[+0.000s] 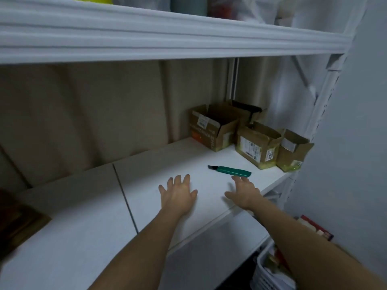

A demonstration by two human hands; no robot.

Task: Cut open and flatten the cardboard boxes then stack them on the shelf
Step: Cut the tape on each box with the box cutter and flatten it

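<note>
In the head view, a white shelf (88, 233) is seen from above and in front, with a second white shelf board (167, 36) overhead. A green utility knife (230, 171) lies flat on the shelf, its blade extended and pointing left; all places below are given relative to this knife.

Just in front of the knife's handle end, the right hand (244, 192) is held palm down, fingers straight and spread, the fingertips close to the handle; whether they touch it cannot be told. To the left front of the knife, the left hand (178, 194) is held palm down over the shelf surface, fingers straight and fanned apart; nothing is gripped by either hand.

Behind the knife, toward the back of the shelf, an open cardboard box (211, 128) stands with its flaps up. Behind and to the right of the knife, a second cardboard box (256, 147) with shipping labels is set, and just beside it, further right, a third small box (293, 153) is seen. All three are unflattened.

Far left of the knife, a dark brown object (18, 222) is partly visible at the frame edge. Below and right of the knife, a white basket (266, 273) of items sits under the shelf.
</note>
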